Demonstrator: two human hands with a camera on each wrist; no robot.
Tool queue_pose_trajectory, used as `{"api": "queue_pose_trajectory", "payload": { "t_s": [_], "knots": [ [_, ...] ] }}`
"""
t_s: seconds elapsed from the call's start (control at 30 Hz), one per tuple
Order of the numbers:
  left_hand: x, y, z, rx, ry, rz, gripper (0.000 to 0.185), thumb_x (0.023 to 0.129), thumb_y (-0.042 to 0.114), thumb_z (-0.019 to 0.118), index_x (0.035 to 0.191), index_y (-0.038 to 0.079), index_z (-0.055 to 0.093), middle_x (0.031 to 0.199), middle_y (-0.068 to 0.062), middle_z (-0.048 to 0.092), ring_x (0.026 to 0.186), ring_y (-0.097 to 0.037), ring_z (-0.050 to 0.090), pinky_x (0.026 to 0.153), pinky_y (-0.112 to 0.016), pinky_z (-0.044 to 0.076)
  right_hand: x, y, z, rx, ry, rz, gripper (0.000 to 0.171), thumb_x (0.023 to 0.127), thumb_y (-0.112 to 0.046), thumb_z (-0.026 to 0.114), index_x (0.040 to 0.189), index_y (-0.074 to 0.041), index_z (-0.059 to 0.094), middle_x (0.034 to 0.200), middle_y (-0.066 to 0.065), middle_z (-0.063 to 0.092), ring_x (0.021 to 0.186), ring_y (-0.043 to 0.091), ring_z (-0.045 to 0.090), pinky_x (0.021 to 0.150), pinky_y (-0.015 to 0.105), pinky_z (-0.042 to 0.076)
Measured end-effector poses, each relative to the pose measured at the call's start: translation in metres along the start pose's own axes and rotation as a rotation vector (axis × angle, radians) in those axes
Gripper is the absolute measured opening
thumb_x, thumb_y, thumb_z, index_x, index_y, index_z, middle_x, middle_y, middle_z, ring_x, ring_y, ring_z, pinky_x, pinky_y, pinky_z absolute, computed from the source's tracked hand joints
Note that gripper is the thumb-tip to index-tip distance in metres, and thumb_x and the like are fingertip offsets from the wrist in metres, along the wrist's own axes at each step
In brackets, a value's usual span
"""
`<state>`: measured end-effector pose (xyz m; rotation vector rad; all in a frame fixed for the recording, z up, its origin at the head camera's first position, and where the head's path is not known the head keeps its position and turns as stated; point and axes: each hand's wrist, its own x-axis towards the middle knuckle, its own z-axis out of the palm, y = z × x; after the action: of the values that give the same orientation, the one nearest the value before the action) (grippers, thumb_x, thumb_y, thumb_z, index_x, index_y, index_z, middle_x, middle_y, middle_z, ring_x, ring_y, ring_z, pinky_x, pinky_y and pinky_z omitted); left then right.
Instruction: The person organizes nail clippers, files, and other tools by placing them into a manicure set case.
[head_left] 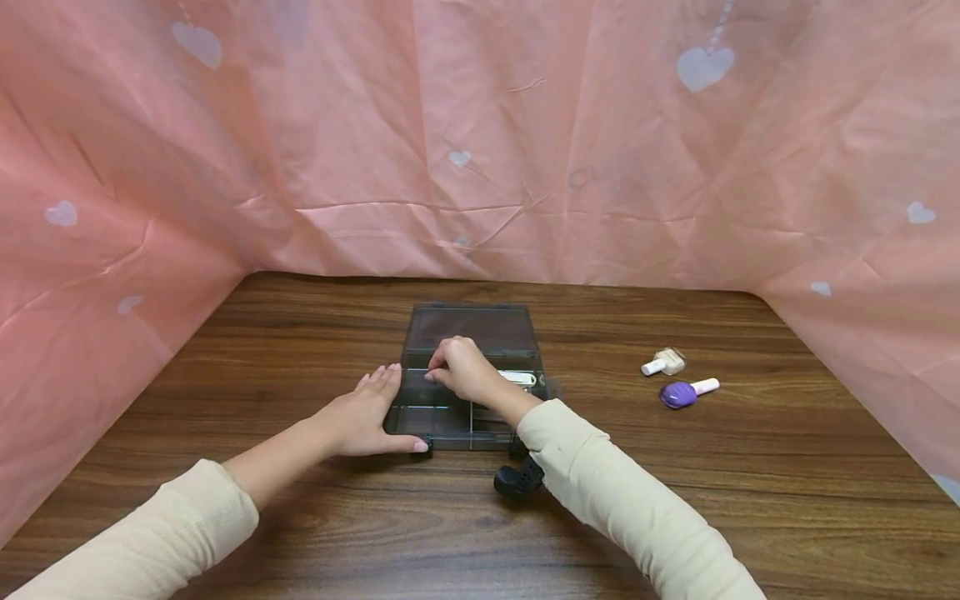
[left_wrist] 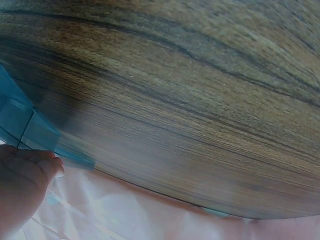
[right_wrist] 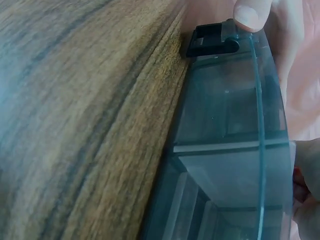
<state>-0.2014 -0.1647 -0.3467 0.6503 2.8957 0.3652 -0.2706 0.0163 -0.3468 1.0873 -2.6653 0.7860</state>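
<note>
A dark see-through divided box (head_left: pixel 429 422) lies on the table with its lid (head_left: pixel 472 327) folded back flat at the far side. My left hand (head_left: pixel 367 421) rests along its left side, fingers straight, thumb by a black latch (right_wrist: pixel 212 40) at the front corner. Over the middle compartments is my right hand (head_left: pixel 467 371), fingers bent and thumb near the index finger. Whether something small is between those fingertips is hidden. Right of that hand, a white elongated item (head_left: pixel 519 378) with a rounded end lies in a compartment, partly covered.
To the right on the wooden table (head_left: pixel 315 533) lie a cream nail polish bottle (head_left: pixel 673 361) and a purple nail polish bottle (head_left: pixel 678 395), both white-capped. A black wrist device (head_left: pixel 517 479) hangs under the right wrist. Pink curtain (head_left: pixel 480 167) with hearts surrounds the back and sides.
</note>
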Motion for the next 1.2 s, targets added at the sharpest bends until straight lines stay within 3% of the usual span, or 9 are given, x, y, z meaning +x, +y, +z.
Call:
{"api": "queue_pose_trajectory", "payload": {
  "t_s": [0.3, 0.87, 1.2],
  "knots": [
    [0.0, 0.0, 0.0, -0.001, 0.0, -0.003, 0.113, 0.074, 0.065, 0.062, 0.143, -0.012, 0.015, 0.15, -0.029, 0.017, 0.14, -0.041, 0.018, 0.115, -0.049, 0.019, -0.005, 0.002, -0.006, 0.039, 0.049, 0.004, 0.01, 0.082, -0.008, 0.068, 0.077, -0.002, 0.074, 0.076, 0.007, 0.068, 0.079, 0.022, 0.06, 0.078, 0.034, 0.048],
    [0.0, 0.0, 0.001, -0.004, 0.012, -0.002, 0.114, 0.074, 0.065, 0.062, 0.143, -0.012, 0.016, 0.149, -0.031, 0.019, 0.14, -0.041, 0.019, 0.115, -0.05, 0.02, -0.037, 0.015, -0.035, 0.067, 0.186, -0.058, 0.007, 0.081, -0.008, 0.07, 0.077, -0.004, 0.073, 0.076, 0.005, 0.067, 0.068, 0.013, 0.049, 0.058, 0.02, 0.04],
    [-0.001, -0.001, 0.0, 0.006, 0.015, 0.003, 0.113, 0.074, 0.064, 0.062, 0.143, -0.012, 0.016, 0.149, -0.031, 0.019, 0.14, -0.041, 0.019, 0.115, -0.05, 0.019, -0.064, 0.026, -0.049, 0.051, 0.195, -0.081, 0.006, 0.079, -0.006, 0.07, 0.078, -0.002, 0.073, 0.077, 0.005, 0.067, 0.078, 0.019, 0.058, 0.065, 0.027, 0.048]
  ]
}}
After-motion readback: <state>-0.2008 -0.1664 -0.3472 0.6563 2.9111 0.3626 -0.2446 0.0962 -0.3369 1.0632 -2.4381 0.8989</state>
